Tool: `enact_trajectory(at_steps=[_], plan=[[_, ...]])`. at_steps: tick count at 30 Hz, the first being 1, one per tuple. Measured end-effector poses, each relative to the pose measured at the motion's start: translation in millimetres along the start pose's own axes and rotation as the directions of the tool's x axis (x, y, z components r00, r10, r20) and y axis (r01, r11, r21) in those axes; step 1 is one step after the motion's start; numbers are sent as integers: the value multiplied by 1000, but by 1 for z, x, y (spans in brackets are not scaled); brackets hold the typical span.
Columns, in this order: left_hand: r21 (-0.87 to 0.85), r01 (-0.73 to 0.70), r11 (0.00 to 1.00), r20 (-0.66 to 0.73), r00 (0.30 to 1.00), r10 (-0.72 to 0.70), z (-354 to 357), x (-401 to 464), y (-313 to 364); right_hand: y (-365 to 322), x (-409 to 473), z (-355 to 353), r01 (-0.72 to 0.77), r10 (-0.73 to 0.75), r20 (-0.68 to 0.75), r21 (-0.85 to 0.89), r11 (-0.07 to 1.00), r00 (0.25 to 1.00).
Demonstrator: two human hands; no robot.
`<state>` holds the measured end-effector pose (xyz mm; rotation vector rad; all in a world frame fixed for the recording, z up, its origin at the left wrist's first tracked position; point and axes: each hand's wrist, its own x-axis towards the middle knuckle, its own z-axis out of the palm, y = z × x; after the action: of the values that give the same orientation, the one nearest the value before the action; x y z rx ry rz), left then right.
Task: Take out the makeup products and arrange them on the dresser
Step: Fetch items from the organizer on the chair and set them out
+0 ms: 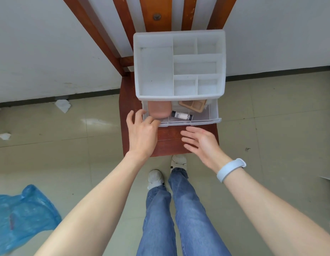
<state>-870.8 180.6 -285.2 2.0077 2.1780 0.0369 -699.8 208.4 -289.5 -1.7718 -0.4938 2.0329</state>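
No legible text, brand, number or sign found. The only printing noted stands on the small tube [182, 115] lying in the open drawer [214, 120] of the white organiser [179, 33]: dark lines of print on its white label, too small and blurred to read. The pink case [159, 109] and the tan palette [192, 105] beside it bear no readable marking.

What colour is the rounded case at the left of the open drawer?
Dusty pink; the rounded case shows best in the head view, just beyond the left hand.
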Motion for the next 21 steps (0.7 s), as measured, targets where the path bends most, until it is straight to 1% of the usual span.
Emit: enact_trajectory(at_steps=[1,2,3,4,5,6,7,8,9,10,11,14,15,18,21], plan=[[20,-16,1000,-25,1000,17,0,1,-1,0,-4,-2,149,-167,-74,-201,968,983],[36,-35,999,-37,999,36,1,2,-2,-1,-7,-5,305,-374,-116,-389,869,920],[51,-55,997,-43,997,57,1,1,-4,-2,-10,-8,434,-573,-94,-557,708,814],[62,-74,995,-45,996,77,2,0,-5,-3,-10,-11,502,-715,-6,-708,497,699],[66,-90,994,-45,995,93,2,-2,-5,-4,-8,-14,508,-772,132,-818,270,622],[63,-101,993,-42,994,103,2,-4,-5,-6,-4,-17,468,-742,267,-881,70,615],[56,-106,993,-35,994,108,2,-6,-4,-7,0,-19,411,-662,362,-907,-89,656],[46,-107,993,-26,994,108,2,-9,-3,-6,4,-21,365,-582,409,-910,-199,703],[39,-107,994,-17,994,107,2,-13,-1,-4,8,-23,337,-530,424,-905,-257,734],[37,-108,994,-9,994,108,3,-17,0,-2,10,-25,331,-515,433,-901,-281,740],[34,-111,993,-3,994,111,4,-21,1,1,10,-27,343,-522,444,-896,-283,728],[20,-126,992,-5,992,126,9,-32,2,7,5,-32,405,-567,485,-873,-271,666],[18,-129,991,-7,992,130,10,-35,2,9,4,-34,419,-555,497,-866,-273,667],[25,-127,992,7,992,127,12,-40,3,12,3,-38,432,-491,505,-863,-262,710],[45,-100,994,34,995,99,14,-40,4,8,5,-34,448,-490,483,-872,-195,726]])
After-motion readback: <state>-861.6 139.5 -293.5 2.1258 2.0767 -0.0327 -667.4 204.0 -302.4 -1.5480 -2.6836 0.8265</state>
